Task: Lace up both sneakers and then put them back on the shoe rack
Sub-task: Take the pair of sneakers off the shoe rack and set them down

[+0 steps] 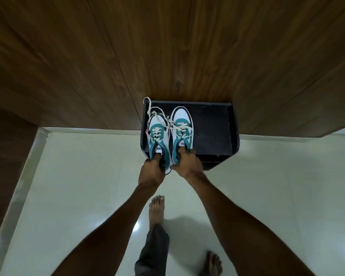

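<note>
Both hands are out front, each closed on a sneaker at the heel end. The left hand (154, 168) grips the left sneaker (157, 136), fingers tucked into its opening; the right hand (187, 162) holds the right sneaker (182, 128) the same way. The pair sits side by side, toes pointing far, over the left half of the dark shoe rack (211, 126), with the right half of its top bare. Whether the soles are touching the rack or just above it, I cannot tell. Teal and white uppers, cream laces (150, 114) threaded through the eyelets, loose ends trailing off the far left toward the rack's corner. Rack stands against the wood wall (167, 46). Pale tiled floor (78, 186) below, and two bare feet near us, one foot (157, 208) stepped forward.
</note>
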